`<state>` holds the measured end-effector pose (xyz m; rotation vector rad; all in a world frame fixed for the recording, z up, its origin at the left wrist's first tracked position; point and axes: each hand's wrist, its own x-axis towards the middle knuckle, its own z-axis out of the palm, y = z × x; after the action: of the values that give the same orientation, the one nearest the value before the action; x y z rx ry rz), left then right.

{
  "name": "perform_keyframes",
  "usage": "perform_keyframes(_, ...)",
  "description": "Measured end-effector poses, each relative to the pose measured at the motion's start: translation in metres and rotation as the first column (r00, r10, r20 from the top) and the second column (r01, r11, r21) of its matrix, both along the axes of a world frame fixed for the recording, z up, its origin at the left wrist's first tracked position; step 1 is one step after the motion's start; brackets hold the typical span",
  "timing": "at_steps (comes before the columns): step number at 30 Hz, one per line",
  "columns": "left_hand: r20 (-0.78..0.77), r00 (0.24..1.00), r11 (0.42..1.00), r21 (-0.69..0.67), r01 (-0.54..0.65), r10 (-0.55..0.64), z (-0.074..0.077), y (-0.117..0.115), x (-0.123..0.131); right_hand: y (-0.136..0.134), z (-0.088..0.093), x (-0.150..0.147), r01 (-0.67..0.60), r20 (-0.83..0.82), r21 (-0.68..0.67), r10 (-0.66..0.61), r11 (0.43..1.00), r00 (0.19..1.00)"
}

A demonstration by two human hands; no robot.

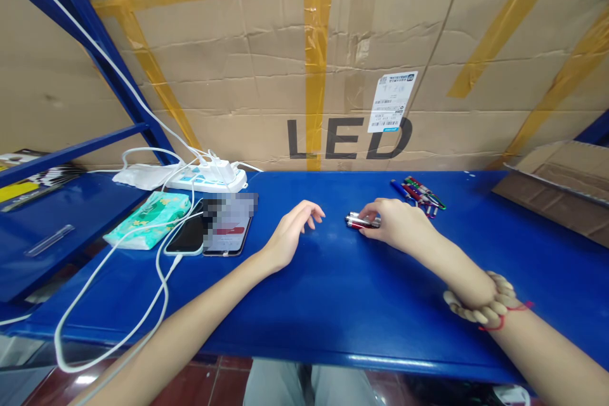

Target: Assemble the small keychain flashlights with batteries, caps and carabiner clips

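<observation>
My right hand point(397, 221) is closed over small red and silver metal cylinders point(356, 221) that look like mini flashlights. Thumb and fingers grip them at the table surface, hiding their right ends. To the left, my left hand point(291, 231) hovers by itself, its fingers loosely bent and apart, holding nothing. Just behind my right hand lies a loose group of similar slim cylinders point(419, 193) in blue, red and green, some with clips at their ends.
A power strip point(193, 179) with white cables, a tissue pack point(150, 221) and two phones, including a dark one point(188, 231), lie at the left of the blue table point(323, 311). An open cardboard box point(561, 187) is at the right. A large carton point(266, 76) stands behind.
</observation>
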<state>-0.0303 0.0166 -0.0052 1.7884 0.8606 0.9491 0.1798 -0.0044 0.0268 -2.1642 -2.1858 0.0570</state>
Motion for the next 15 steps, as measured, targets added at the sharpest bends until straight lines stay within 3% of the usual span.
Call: perform_keyframes(15,0.001,1.000,1.000,-0.002,0.002,-0.002,0.0002,0.0000,-0.0006,0.0002,0.0077,0.0020,0.022,0.012,-0.059,-0.022,0.998,1.000)
